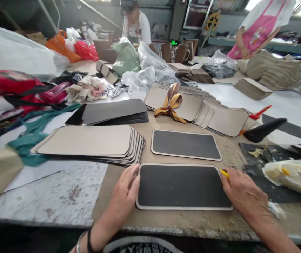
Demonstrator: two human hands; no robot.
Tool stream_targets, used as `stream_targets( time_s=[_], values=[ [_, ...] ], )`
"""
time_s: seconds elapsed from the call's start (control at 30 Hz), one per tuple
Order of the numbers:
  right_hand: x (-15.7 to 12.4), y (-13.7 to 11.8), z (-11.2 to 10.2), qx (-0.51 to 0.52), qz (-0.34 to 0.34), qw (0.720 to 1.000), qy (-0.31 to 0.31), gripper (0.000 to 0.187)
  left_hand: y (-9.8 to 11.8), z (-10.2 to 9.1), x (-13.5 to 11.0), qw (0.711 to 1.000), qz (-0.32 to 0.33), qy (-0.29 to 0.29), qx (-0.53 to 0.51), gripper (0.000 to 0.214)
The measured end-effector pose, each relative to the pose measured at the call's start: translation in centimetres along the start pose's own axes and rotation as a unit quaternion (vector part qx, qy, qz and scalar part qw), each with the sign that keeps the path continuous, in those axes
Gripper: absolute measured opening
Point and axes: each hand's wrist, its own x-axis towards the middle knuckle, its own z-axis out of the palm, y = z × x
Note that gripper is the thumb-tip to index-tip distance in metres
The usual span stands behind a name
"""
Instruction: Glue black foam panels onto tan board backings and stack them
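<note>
A dark rounded panel with a pale cardboard border [182, 186] lies flat in front of me near the table's front edge. My left hand [125, 189] rests flat against its left edge, fingers stretched out. My right hand [241, 193] presses on the panel's right edge, fingers curled around a thin yellow stick [224, 173] that pokes out at the top. A second identical panel [186, 144] lies just behind the first.
A fanned stack of tan boards [92, 144] sits at left, dark sheets [113, 111] behind it. More tan boards with a gold ribbon [170, 105] lie at the back. Glue mess and a bag [289, 174] are at right. Two people stand at the far tables.
</note>
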Motion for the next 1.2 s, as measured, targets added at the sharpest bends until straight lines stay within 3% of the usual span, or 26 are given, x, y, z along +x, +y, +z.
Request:
stream_targets(
  time_s=[0.07, 0.13, 0.23, 0.33, 0.43, 0.57, 0.67, 0.8, 1.0, 1.1, 1.2],
  values=[
    [-0.8, 0.5, -0.1, 0.037, 0.033, 0.997, -0.058, 0.017, 0.0, -1.1, -0.5, 0.984, -0.123, -0.002, -0.131, 0.049],
    [-1.3, 0.7, -0.4, 0.072, 0.059, 0.987, -0.128, 0.016, 0.3, -1.7, -0.7, 0.946, -0.212, -0.004, -0.245, 0.059],
    [-1.3, 0.7, -1.2, 0.113, 0.11, 0.963, -0.219, 0.018, 1.2, -1.7, -0.5, 0.908, -0.276, -0.005, -0.317, 0.065],
    [-0.7, 1.2, -1.6, 0.186, 0.149, 0.936, -0.26, 0.024, 1.9, -1.2, -0.1, 0.886, -0.308, -0.08, -0.337, 0.056],
    [-0.5, 2.0, -1.7, 0.297, 0.166, 0.904, -0.258, 0.029, 1.8, -0.6, 0.0, 0.888, -0.294, -0.131, -0.329, 0.044],
    [-0.5, 2.4, -1.9, 0.407, 0.172, 0.858, -0.262, 0.034, 1.3, -0.3, -0.1, 0.896, -0.282, -0.141, -0.313, 0.042],
    [-0.3, 2.2, -2.2, 0.434, 0.159, 0.838, -0.29, 0.034, 1.2, -0.4, -0.1, 0.899, -0.28, -0.135, -0.307, 0.043],
    [0.1, 1.8, -2.3, 0.39, 0.137, 0.855, -0.313, 0.033, 1.0, -0.2, -0.1, 0.912, -0.255, -0.124, -0.297, 0.045],
    [0.0, 2.3, -2.4, 0.381, 0.126, 0.871, -0.282, 0.036, 1.0, 0.0, -0.2, 0.926, -0.198, -0.124, -0.298, 0.043],
    [1.4, 3.3, -2.4, 0.382, 0.127, 0.88, -0.251, 0.039, 2.2, 0.2, 1.7, 0.943, -0.154, -0.105, -0.275, 0.038],
    [4.8, 4.2, -2.1, 0.361, 0.132, 0.896, -0.222, 0.038, 3.5, 0.9, 5.6, 0.961, -0.116, -0.083, -0.237, 0.031]
  ],
)
